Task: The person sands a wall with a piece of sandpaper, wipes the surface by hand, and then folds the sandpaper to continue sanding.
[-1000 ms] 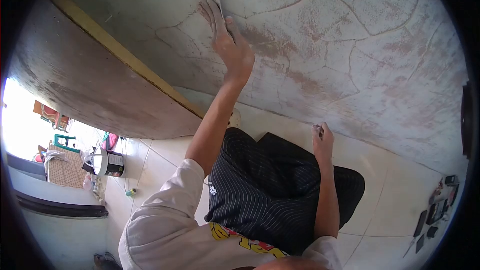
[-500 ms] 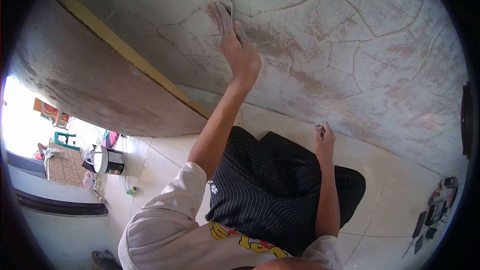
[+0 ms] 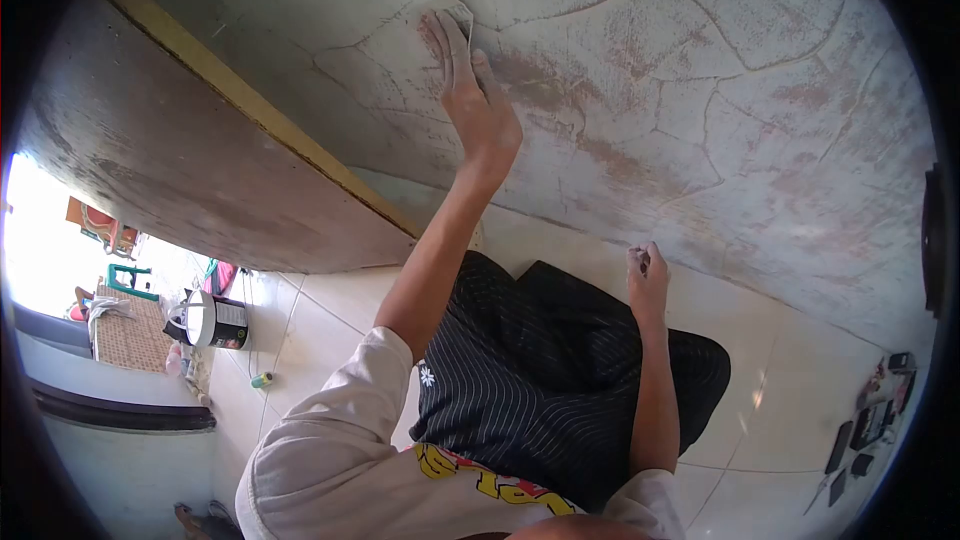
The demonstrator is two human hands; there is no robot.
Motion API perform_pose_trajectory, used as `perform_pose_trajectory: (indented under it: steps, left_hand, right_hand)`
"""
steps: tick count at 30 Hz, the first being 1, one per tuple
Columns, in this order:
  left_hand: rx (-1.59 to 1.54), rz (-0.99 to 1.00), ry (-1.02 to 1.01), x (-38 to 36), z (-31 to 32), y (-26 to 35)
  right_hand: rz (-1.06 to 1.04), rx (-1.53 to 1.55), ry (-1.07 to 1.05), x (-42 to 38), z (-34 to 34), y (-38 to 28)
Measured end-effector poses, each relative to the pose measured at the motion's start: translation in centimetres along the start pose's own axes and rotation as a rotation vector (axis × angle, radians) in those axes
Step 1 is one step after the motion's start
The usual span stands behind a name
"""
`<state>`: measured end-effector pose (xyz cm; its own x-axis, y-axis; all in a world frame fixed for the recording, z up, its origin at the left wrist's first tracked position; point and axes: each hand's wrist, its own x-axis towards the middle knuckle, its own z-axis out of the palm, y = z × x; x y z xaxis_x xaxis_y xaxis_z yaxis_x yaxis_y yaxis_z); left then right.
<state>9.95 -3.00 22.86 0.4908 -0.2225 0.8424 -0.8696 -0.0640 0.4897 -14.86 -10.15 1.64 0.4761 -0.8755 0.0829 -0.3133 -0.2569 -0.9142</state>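
Note:
My left hand is stretched up against the wall, its dusty fingers pressing a thin folded sheet of sandpaper to the surface. The sandpaper's pale edge shows beyond and beside the fingertips; the rest is under the hand. Pale filler, brownish worn patches and raised crack-like lines cover the wall. My right hand hovers over my knee, close to the wall's foot, with dusty fingers curled in. What lies inside those fingers, if anything, I cannot make out.
A wooden panel with a yellowish edge juts out on the left. A white-and-black bucket and a small green-labelled roll rest on the tiled floor. Dark tools and boxes lie at the right.
My left hand and the sandpaper have shifted slightly down and right along the wall. My right hand has stayed nearly still. A small light glint shows on the floor tiles.

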Motion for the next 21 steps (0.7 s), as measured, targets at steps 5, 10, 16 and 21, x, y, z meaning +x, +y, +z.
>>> perform_pose_trajectory:
  steps: [5,10,16,21]
  left_hand:
    - [-0.049,-0.037,-0.031,-1.6,0.0,0.5]
    - [-0.065,-0.098,-0.067,-4.4,1.2,-0.1]
    - [0.021,-0.030,-0.009,0.4,-1.3,-0.3]
    - [-0.020,-0.072,-0.013,-2.3,-0.6,-0.3]
  right_hand:
    - [0.004,0.016,-0.009,0.0,0.6,-0.1]
    - [0.026,-0.046,-0.039,0.0,0.3,0.3]
    - [-0.002,-0.030,-0.003,-0.1,0.3,0.0]
    - [0.025,-0.035,-0.035,-0.2,0.4,-0.3]
